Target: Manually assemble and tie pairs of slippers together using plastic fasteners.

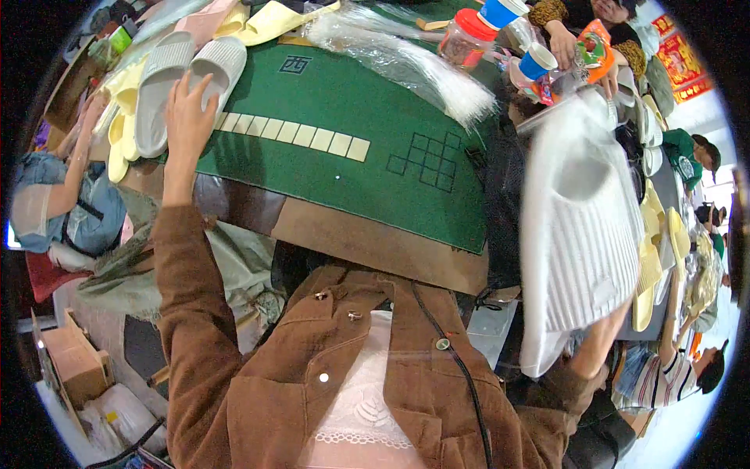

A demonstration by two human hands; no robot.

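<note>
The person in the brown corduroy jacket (258, 391) leans over a table (367, 242) covered by a green felt mat (351, 102) printed with a row of pale squares. Their left hand (187, 109) stretches out to the far left corner, fingers spread and loose, resting against a pair of grey ribbed slippers (187, 70) that lie side by side, soles up, at the mat's edge. The fingertips touch the nearer slipper of the pair; the hand is not closed around it.

On the other side, a large white ribbed slipper (578, 234) is held up close to the camera, blurred, its sole lines running top to bottom. The right hand (598, 344) is mostly hidden behind its lower end; it seems to grip the slipper from underneath, though I cannot make out the fingers.

Beside the grey pair, more pale yellow slippers (121, 117) are heaped at the left rim of the table. A crinkled clear plastic bag (414, 62) lies across the far part of the mat. Past it stand a jar with a red lid (467, 35) and blue-and-white paper cups (539, 61). Another person's hand (562, 43) reaches among those things at the top right, and other people sit around the room's edges.
</note>
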